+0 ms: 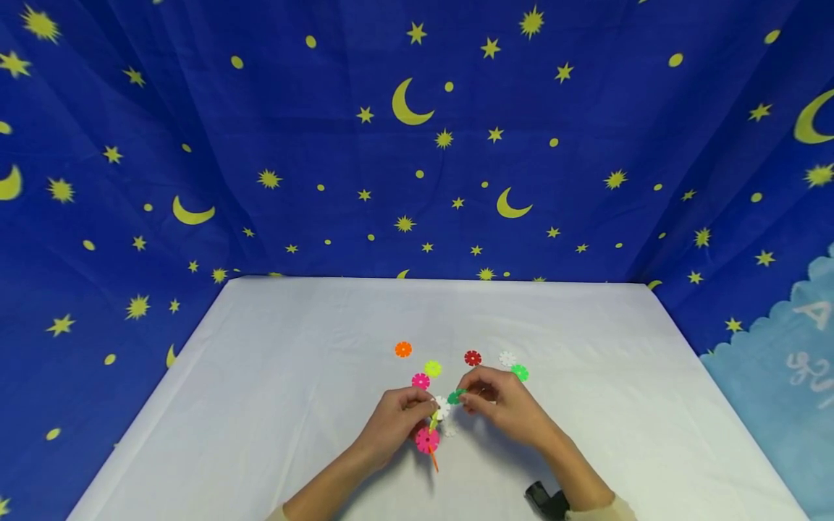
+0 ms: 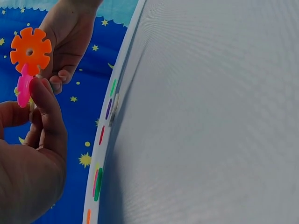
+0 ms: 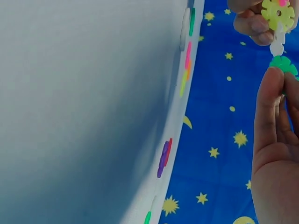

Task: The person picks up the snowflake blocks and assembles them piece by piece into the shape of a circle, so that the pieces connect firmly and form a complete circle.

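My left hand (image 1: 394, 423) pinches a short chain of notched snowflake discs. An orange disc (image 2: 30, 51) seen edge-on from above, a pink disc (image 1: 427, 440), a yellow disc (image 3: 279, 14) and a white disc (image 1: 442, 409) make up the chain. Between thumb and fingers, my right hand (image 1: 504, 401) grips a green disc (image 3: 282, 64). In the right wrist view its edge meets the white disc's lower end; whether their notches are locked I cannot tell. Fingers cover part of the yellow and green discs.
Loose discs lie on the white table (image 1: 313, 340): orange (image 1: 403, 349), yellow (image 1: 433, 369), pink (image 1: 420, 380), red (image 1: 472, 358), white (image 1: 507, 359) and light green (image 1: 520, 373). A purple disc (image 3: 162, 161) shows beside the red one. Near my right wrist is a black object (image 1: 547, 501).
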A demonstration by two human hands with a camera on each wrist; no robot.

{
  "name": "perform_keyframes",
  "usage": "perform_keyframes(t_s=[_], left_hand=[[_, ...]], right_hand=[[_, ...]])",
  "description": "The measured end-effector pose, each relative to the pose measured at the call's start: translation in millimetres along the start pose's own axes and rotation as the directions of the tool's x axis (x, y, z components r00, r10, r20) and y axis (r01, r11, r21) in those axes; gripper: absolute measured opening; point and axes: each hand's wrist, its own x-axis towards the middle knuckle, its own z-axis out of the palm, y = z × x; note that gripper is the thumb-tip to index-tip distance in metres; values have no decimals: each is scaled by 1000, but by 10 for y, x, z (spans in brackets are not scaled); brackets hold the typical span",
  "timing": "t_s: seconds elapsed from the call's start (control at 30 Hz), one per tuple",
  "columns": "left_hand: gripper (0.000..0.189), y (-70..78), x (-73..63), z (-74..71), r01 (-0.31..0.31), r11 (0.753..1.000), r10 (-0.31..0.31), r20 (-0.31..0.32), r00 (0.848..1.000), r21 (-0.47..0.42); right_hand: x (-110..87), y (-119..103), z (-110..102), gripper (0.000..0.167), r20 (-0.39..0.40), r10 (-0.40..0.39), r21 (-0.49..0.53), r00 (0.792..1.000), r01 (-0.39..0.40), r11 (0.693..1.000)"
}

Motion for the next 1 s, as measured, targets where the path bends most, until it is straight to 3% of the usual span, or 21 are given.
perform_keyframes(t_s=[0.33,0.5,0.87,1.0], left_hand=[[18,-8,-4,-6,6,1000,-6,22,1000,-10],[16,2,-14,-14,9,1000,-8,46,999,-22],[20,0,-8,-29,-18,1000,18,57,998,-6],[21,-9,-3,-24,-12,1000,13,65,998,-8]], right_hand=[[-4,-14,63,10,16,-54,-29,998,55,998],[4,134,129,12,7,-106,-64,994,106,992],[17,291,125,12,-10,-114,-47,993,114,992],[14,290,75,13,-20,-69,-95,997,67,993]])
